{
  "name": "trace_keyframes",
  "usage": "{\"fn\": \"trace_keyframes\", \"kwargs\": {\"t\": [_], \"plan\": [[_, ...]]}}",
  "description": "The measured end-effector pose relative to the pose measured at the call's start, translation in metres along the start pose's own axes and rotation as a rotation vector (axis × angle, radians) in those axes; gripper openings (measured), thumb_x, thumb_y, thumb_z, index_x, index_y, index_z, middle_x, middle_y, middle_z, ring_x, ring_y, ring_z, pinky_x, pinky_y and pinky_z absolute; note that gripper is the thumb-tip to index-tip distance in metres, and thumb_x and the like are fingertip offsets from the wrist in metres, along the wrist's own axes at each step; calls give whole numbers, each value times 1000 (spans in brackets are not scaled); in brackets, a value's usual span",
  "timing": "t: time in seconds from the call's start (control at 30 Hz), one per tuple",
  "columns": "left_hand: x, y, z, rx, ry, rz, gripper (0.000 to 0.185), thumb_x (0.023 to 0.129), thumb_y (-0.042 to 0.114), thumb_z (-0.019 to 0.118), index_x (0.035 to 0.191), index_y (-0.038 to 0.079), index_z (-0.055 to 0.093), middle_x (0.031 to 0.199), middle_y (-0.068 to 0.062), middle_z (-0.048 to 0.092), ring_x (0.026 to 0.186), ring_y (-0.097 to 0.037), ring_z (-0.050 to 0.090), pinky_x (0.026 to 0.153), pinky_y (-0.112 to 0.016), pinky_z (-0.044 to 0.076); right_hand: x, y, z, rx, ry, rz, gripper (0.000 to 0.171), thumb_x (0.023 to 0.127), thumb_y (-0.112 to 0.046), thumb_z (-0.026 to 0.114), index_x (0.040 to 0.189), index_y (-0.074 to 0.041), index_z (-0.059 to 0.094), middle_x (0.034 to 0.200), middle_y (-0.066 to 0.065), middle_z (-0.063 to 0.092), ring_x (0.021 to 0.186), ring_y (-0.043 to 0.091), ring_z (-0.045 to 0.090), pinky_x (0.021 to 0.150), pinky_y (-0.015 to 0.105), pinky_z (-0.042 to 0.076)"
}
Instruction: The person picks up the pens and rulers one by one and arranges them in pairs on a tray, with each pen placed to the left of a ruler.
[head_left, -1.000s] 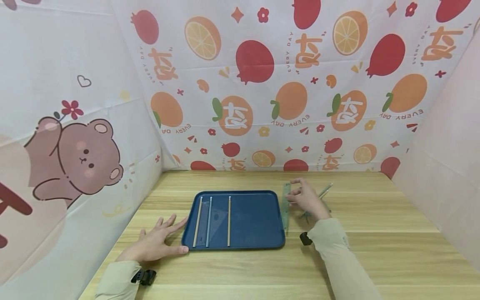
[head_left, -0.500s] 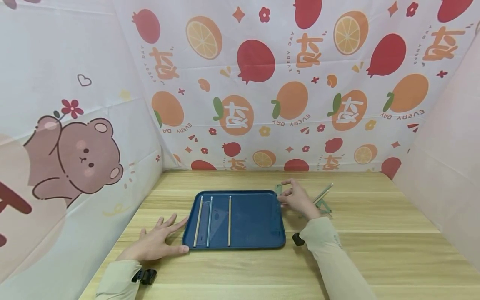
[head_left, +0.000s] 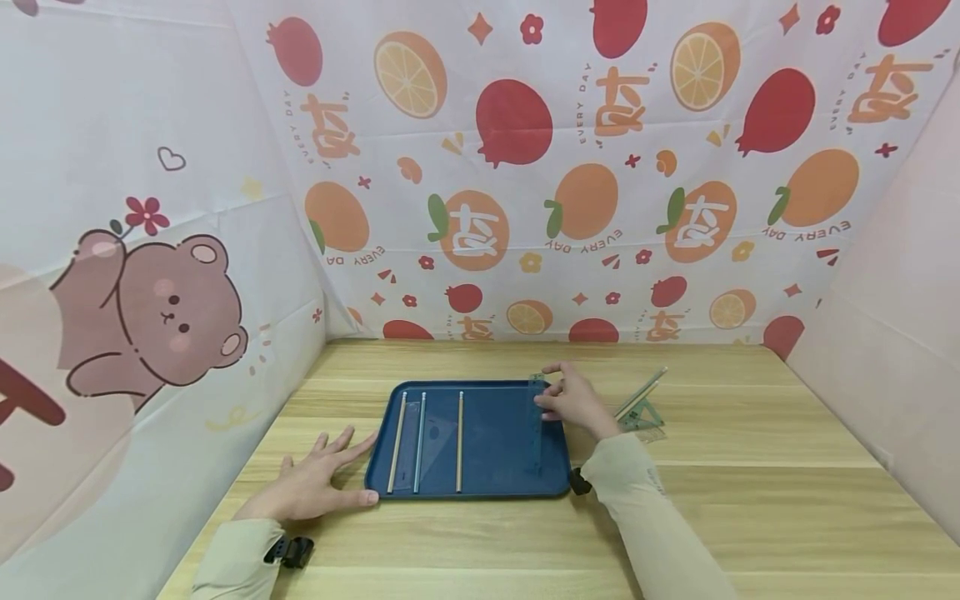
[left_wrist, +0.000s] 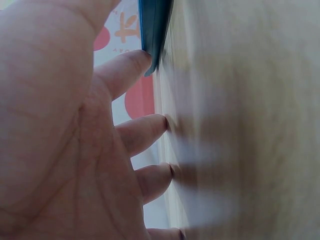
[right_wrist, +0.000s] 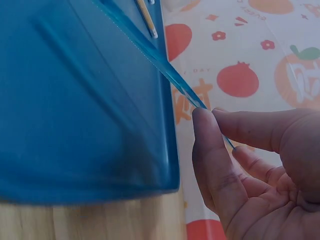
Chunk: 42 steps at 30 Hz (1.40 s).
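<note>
My right hand [head_left: 573, 403] pinches a clear greenish ruler [head_left: 536, 429] between thumb and fingers, over the right part of a blue tray [head_left: 495, 492]. In the right wrist view the ruler [right_wrist: 155, 60] slants above the tray floor, its shadow beneath. My left hand [head_left: 311, 482] rests spread on the wood at the tray's left side; a fingertip meets the tray edge [left_wrist: 152, 30] in the left wrist view. Inside the tray lie a tan pencil [head_left: 396, 446], a clear ruler [head_left: 407, 446], a blue pencil [head_left: 419, 446], a clear set square [head_left: 437, 442] and another tan pencil [head_left: 460, 446].
Right of the tray, on the wooden table [head_left: 720, 500], lie pencils [head_left: 641, 392] and a green set square [head_left: 649, 412], partly behind my right hand. A fruit-print cloth [head_left: 525, 208] hangs at the back, and pale cloth walls flank both sides.
My right hand has carried the ruler leftward from the table beside the tray to above the tray's right part. More of the green set square shows now. The left hand stays put.
</note>
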<state>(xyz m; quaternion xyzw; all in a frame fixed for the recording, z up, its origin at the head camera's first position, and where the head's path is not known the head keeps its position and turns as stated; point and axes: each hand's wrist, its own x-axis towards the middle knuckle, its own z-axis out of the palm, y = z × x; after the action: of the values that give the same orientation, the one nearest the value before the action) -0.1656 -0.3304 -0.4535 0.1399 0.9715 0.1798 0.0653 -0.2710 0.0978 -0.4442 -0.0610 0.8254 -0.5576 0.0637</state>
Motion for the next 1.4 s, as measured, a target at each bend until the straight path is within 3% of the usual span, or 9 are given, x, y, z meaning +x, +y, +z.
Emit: {"fn": "trace_keyframes", "kwargs": {"t": [0.37, 0.6, 0.73, 0.93, 1.4], "plan": [[0, 0, 0, -14, -2, 1, 97, 87, 67, 80, 166, 24, 43, 173, -32, 25, 152, -74, 16, 98, -102, 9, 0, -8, 20, -33, -41, -26, 55, 102, 1, 70, 152, -2, 47, 102, 15, 66, 87, 20, 75, 80, 39, 68], [-1, 1, 0, -11, 4, 4, 98, 87, 67, 80, 166, 24, 43, 173, -33, 26, 152, -74, 17, 98, -102, 9, 6, -10, 35, -13, -82, -41, 54, 101, 2, 70, 150, 1, 48, 95, 12, 66, 81, 18, 73, 76, 37, 68], [-1, 0, 0, -2, 11, 8, 97, 87, 67, 80, 166, 23, 44, 172, -33, 27, 151, -74, 18, 98, -102, 10, 8, -12, 43, 13, -100, -34, 54, 101, 3, 70, 150, 0, 48, 97, 13, 65, 80, 19, 73, 76, 36, 68], [0, 1, 0, 3, 10, 9, 96, 87, 67, 79, 166, 23, 44, 172, -33, 27, 151, -74, 19, 98, -102, 11, 9, -15, 54, -32, -119, -35, 55, 101, 0, 72, 151, -1, 48, 101, 14, 66, 78, 20, 75, 76, 35, 68], [0, 1, -2, -11, -14, -12, 99, 87, 70, 78, 167, 25, 41, 173, -32, 25, 152, -74, 16, 99, -101, 9, 15, -23, 79, -70, -137, 27, 56, 99, 0, 75, 150, -3, 51, 99, 13, 66, 73, 20, 72, 70, 31, 66]]}}
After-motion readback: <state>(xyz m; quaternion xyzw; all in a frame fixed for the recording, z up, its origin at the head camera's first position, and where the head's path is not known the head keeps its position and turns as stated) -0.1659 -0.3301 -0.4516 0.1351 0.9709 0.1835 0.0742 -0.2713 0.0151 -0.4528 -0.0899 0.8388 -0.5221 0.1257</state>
